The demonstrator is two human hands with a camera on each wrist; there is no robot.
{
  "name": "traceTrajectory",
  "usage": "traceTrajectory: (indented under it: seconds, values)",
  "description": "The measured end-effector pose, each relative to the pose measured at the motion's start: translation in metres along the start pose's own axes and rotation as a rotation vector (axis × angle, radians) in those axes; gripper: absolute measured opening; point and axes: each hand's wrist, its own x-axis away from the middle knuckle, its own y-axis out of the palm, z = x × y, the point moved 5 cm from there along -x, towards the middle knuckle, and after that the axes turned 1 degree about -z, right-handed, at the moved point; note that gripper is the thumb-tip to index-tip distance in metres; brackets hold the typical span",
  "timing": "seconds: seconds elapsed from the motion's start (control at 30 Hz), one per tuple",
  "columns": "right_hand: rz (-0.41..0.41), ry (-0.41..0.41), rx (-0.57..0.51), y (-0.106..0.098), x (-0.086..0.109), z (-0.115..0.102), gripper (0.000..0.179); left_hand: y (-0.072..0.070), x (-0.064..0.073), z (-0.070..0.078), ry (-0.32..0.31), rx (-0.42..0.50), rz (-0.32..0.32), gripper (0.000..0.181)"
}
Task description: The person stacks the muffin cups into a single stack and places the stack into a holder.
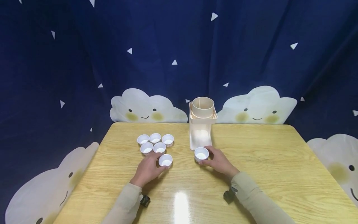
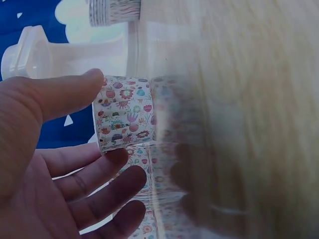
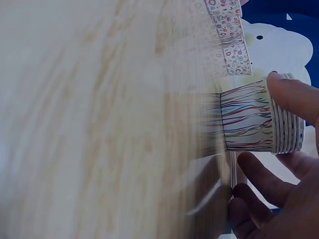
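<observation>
Left hand [image 1: 148, 169]: one, thumb and fingers curled about one floral cup [image 1: 165, 160], thumb on one side, fingertips on the other, the lower fingers bent loosely below.
Right hand [image 1: 219, 160]: one, thumb at the rims of one cup stack [image 1: 201, 154] and a finger against the opposite side, pinching it; the remaining fingers bend beneath, clear of it.
Arms: two; the left forearm slants in from the lower left, the right from the lower right, both in beige sleeves [image 1: 123, 203], one small dark device [image 1: 144, 201] at each wrist.
Held floral cup: one, upright on the table [image 1: 274, 165], mouth up, nearest the person of the left-hand group.
Other cups [image 1: 155, 139]: five, mouths up, three in the back row and two in front of them, just beyond the left hand.
Held stack: one, upright, wavy coloured lines on its outer cup, several nested rims too close to count surely.
Stand [image 1: 200, 135]: one, pale, with one round tube [image 1: 203, 107] on top; the stack is just in front of its base.
Backdrop: one navy curtain [image 1: 167, 31], four smiling clouds [image 1: 260, 105].
</observation>
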Motion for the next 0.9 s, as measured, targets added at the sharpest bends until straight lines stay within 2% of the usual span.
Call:
traceTrajectory:
  seconds: [0.2, 0.5, 0.73, 0.9]
  values:
    - [0.011, -0.015, 0.007, -0.0021, -0.0002, -0.0018, 0.064, -0.0007, 0.0016, 0.0008, -0.009, 0.010, -0.002, 0.060]
    - [0.001, -0.006, 0.002, -0.0004, 0.0004, -0.0026, 0.063, 0.0020, 0.0004, 0.0041, 0.028, 0.027, 0.015, 0.060]
    - [0.001, -0.001, -0.012, -0.0018, -0.0003, -0.0027, 0.063, 0.0019, -0.0007, 0.0059, 0.024, 0.051, 0.004, 0.062]
    - [-0.010, 0.010, -0.014, -0.0010, 0.0004, -0.0008, 0.064, 0.0014, -0.0006, 0.0093, 0.050, 0.067, 0.005, 0.060]
